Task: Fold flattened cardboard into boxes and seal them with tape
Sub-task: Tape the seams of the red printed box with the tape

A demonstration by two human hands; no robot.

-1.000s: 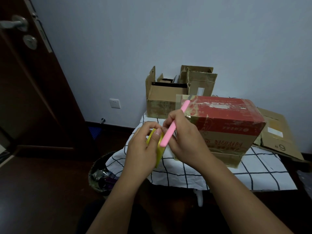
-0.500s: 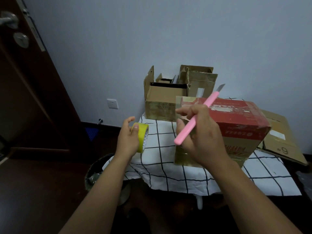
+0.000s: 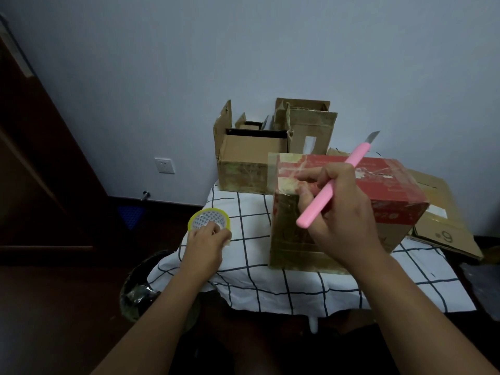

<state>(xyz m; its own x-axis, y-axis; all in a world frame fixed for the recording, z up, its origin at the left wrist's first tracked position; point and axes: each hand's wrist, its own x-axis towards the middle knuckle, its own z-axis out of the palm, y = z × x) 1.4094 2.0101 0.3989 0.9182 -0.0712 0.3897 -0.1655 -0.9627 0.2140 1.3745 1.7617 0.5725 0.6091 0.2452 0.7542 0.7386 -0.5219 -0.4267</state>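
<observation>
My left hand (image 3: pixel 204 243) hides part of the tape roll (image 3: pixel 209 223), fingers curled on it, now lowered onto the table (image 3: pixel 297 288). My right hand (image 3: pixel 338 212) grips the knife (image 3: pixel 334 182), thumb pressing tape against the red box (image 3: pixel 389 190).

Two hands: left hand (image 3: pixel 203 246) and right hand (image 3: pixel 341 209). One yellow tape roll (image 3: pixel 209 222). One pink utility knife (image 3: pixel 335 182). One red taped box (image 3: pixel 351 201). Two open brown boxes: front one (image 3: pixel 251 161), rear one (image 3: pixel 308 125). One flattened cardboard sheet (image 3: pixel 443 226). One checked cloth (image 3: pixel 270 280). One bin (image 3: pixel 140 290).
</observation>
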